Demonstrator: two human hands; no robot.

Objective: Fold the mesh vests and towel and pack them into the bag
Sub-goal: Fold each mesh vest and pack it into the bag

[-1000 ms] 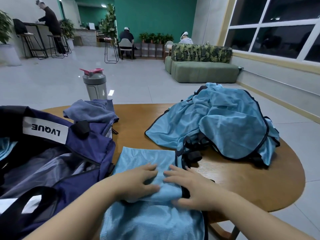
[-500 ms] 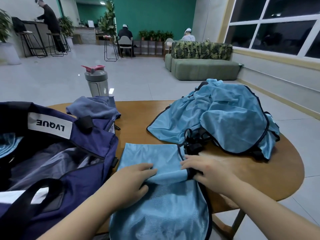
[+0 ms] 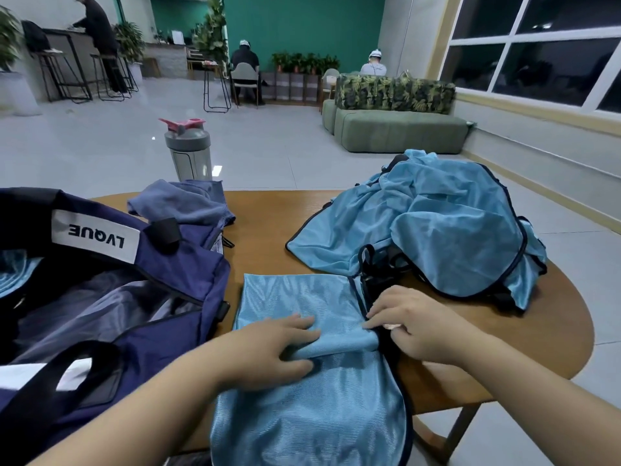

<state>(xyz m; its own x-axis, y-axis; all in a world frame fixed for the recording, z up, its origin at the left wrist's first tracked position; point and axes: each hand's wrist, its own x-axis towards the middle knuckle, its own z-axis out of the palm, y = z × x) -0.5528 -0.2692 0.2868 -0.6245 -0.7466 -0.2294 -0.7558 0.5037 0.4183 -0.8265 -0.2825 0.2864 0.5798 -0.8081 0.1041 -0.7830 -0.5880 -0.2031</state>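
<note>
Bag: I see the navy bag point(image 3: 111, 297) lying open on the left of the round wooden table point(image 3: 524, 334), mouth towards me, white "LVQUE" label upside down from my view.
Bag contents: a strip of light-blue mesh point(image 3: 16, 274) shows inside at the far left; I cannot tell how much lies in there, since the interior is dark and the frame cuts it off.
Towel: a grey-blue towel point(image 3: 181, 203) sits crumpled on the bag's far end, unfolded.
Vest in work: 1 light-blue mesh vest point(image 3: 302, 398) lies flat at the table's near edge, just right of the bag. Its long axis runs from me towards the table's middle, and its far part is doubled back over itself; the near end hangs past the edge and is cut off by the frame.
Left hand: my left hand point(image 3: 268, 348) rests on the fold, fingers spread and thumb beneath, pinching the doubled layer.
Right hand: my right hand point(image 3: 413, 326) is at the vest's dark-trimmed right edge, fingertips pressing the fold's corner; whether they actually pinch the cloth I cannot tell.
Pile: the other vests point(image 3: 437, 227) lie heaped on the right half of the table, apart from the bag; I cannot count them, as they are tangled.
Bottle: a grey shaker bottle point(image 3: 190, 149) with a pink lid stands behind the towel, its base hidden.
</note>
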